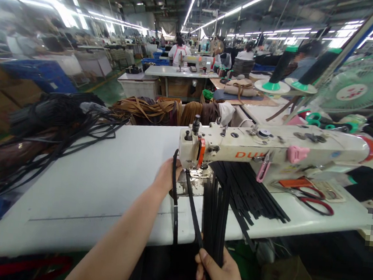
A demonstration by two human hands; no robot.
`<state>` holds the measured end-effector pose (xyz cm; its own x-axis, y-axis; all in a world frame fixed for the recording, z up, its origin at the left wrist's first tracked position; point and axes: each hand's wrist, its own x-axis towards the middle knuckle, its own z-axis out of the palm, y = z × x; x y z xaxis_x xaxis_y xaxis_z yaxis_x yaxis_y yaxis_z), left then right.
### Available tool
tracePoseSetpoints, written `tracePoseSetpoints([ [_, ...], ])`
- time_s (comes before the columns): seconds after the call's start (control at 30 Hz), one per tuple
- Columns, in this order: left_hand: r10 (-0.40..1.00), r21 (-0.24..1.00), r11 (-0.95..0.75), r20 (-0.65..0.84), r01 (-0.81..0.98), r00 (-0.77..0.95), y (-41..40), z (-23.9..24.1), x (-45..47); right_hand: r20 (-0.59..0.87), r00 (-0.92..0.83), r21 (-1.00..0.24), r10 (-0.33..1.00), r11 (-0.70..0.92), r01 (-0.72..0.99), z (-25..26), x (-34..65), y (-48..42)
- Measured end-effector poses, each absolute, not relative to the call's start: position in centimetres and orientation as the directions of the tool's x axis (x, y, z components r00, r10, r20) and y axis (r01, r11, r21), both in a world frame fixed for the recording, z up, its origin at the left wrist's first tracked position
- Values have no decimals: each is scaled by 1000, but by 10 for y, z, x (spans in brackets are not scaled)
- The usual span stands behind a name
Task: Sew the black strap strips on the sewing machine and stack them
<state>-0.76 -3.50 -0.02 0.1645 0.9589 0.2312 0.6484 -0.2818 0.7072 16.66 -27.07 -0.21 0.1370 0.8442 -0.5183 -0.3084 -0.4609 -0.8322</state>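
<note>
Workshop floor: long tube lights overhead, other people seated at machines behind, and up front a white worktop [86,183] with a sewing machine [232,144] across its right half.
Left hand: at the needle end, this hand [166,177] lies beside the machine head, fingertips partly hidden; whether they grip, one cannot tell.
Looped strip: this black band [174,187] crosses that hand and drops to the front edge.
Right hand: out beyond the front edge, the other hand [222,271] has thumb and fingers pinched on a narrow black strip [193,204], which runs up to the presser foot.
Bundle: black straps [215,204] drop past the front edge into that same hand.
Right side: fanned strips [257,195], some tips overhanging the front edge; red-handled scissors [315,205] farther right.
Left side: broad white stretch between forearm and piled cords [65,132] on the left edge.
</note>
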Motion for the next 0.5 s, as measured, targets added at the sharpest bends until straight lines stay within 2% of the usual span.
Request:
tracePoseSetpoints([
  [0.13,878,643,-478,359,598,316,-71,-8,-9,-531,168,-823,830,-460,-333,4,163,-270],
  [0.23,811,545,-583,441,602,385,-93,-13,-9,-529,154,-818,834,-454,-353,9,163,-272],
  [0.37,840,477,-533,397,698,370,-106,-11,-9,-533,112,-803,839,-460,-379,15,166,-273],
  [0.5,869,505,-492,339,709,361,-106,-8,-8,-530,93,-796,843,-457,-398,16,171,-277],
])
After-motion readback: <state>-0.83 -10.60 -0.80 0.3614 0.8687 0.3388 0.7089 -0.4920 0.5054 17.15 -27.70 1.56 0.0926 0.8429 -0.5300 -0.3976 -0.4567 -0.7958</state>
